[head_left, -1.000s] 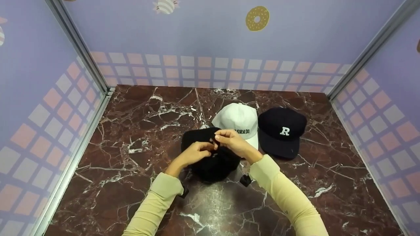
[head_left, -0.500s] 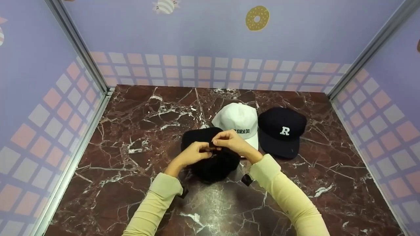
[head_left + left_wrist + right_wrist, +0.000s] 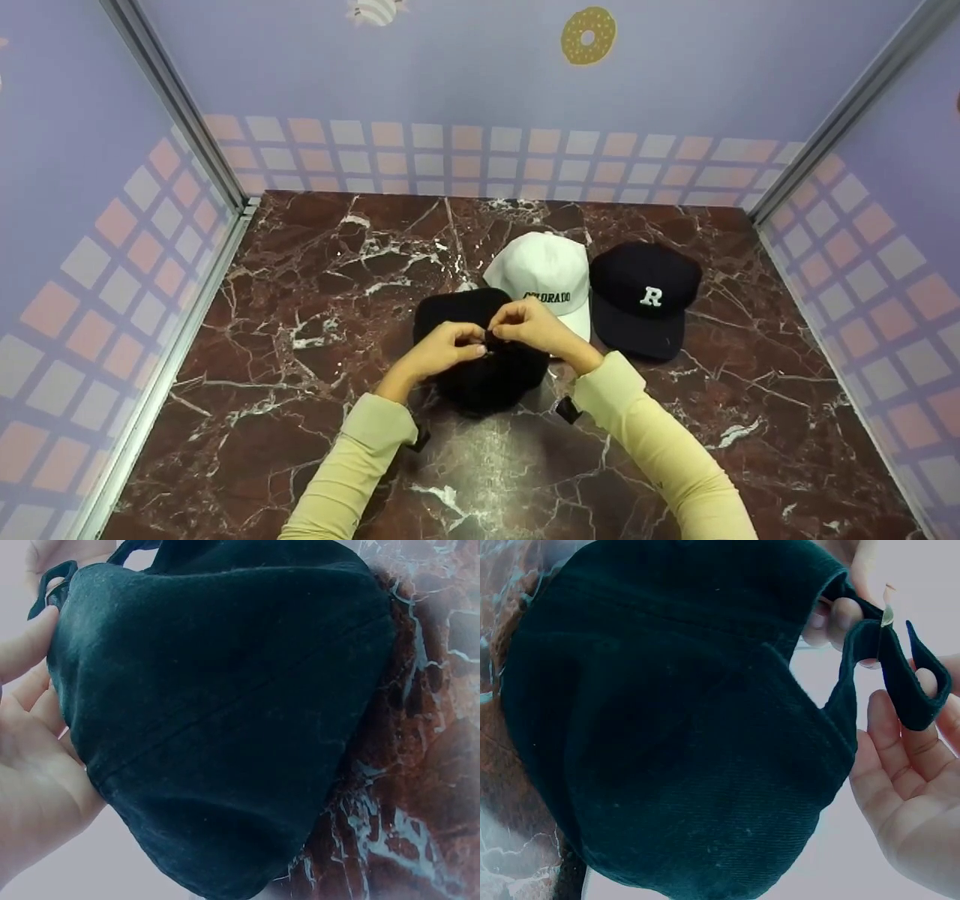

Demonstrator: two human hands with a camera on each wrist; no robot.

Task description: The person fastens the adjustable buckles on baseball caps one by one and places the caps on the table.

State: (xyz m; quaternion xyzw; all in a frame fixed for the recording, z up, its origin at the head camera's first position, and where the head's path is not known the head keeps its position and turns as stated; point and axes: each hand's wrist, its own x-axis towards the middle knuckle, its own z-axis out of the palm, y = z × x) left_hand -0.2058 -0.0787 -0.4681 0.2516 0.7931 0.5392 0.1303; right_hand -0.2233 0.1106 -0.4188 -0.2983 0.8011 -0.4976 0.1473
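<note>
A black fabric cap is held in front of me, its brim pointing away and to the left. My left hand grips the back edge of the cap beside the strap opening. In the right wrist view, a dark adjuster strap runs through a small metal buckle and loops back on itself. My right hand pinches the looped strap near its free end. The left wrist view shows the cap's crown hiding part of the left fingers.
A white cap lettered COLORADO stands just behind the right hand. Beside it on the right is a dark navy cap with a white R. The marbled table is bordered by lilac patterned walls.
My right fingers have moved slightly down and left at the strap, close to the left fingertips. My left hand and the cap have stayed nearly in place; the head view has tilted slightly.
</note>
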